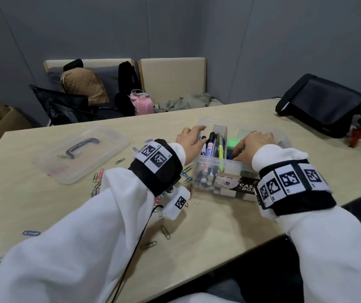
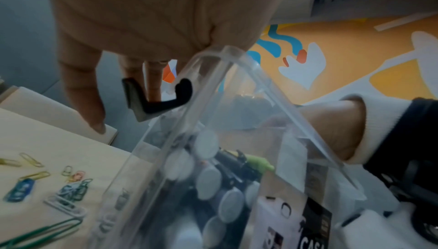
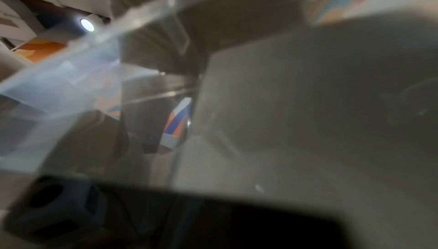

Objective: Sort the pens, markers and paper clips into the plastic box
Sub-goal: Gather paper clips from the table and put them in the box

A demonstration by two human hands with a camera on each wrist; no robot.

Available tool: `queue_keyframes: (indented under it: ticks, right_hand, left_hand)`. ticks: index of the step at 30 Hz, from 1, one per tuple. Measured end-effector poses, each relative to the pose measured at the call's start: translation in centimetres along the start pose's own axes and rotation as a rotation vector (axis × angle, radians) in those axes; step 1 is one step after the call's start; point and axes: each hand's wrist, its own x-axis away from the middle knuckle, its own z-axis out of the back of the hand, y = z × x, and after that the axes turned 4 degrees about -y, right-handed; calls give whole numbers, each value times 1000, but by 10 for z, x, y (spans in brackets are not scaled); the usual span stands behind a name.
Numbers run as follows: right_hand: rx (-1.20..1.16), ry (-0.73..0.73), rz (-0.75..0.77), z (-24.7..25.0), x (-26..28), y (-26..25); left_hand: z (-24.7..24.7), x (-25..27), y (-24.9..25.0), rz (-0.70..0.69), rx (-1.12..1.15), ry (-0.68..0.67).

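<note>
The clear plastic box [image 1: 208, 160] stands mid-table with a divider. Its left compartment holds pens and markers [image 1: 210, 147], seen from their ends in the left wrist view [image 2: 208, 178]. A green highlighter [image 1: 234, 142] lies in the right compartment. My left hand [image 1: 191, 136] holds the box's left wall [image 2: 237, 60], thumb at the rim and fingers [image 2: 83, 94] down the outside. My right hand [image 1: 255, 142] reaches down into the right compartment, its fingertips hidden. The right wrist view is a blur of clear plastic [image 3: 71, 69]. Coloured paper clips [image 1: 97, 178] lie scattered left of the box [image 2: 71, 189].
The box's clear lid [image 1: 81, 154] with a dark handle lies at the left of the table. A black bag [image 1: 324, 103] sits at the table's far right. Chairs with bags [image 1: 83, 84] stand behind the table. The table's front edge [image 1: 241, 243] runs close below the box.
</note>
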Motion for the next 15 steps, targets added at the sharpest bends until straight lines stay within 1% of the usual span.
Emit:
queue_keyframes:
  ticks: [6,9,12,15]
  right_hand:
    - [41,-56,-49,-2,-13,-7]
    - [25,-43,-48,-1,-11,-5]
    - [-30,61,-51,4,-1,-4]
    - [-41,227,-15,14,19,-12]
  left_hand:
    - [-2,2,-3,0,45,12]
    - [0,4,-4,-26,72,-20]
    - [12,9,-5,-74,173,-66]
    - [30,10,-15,-74,246,0]
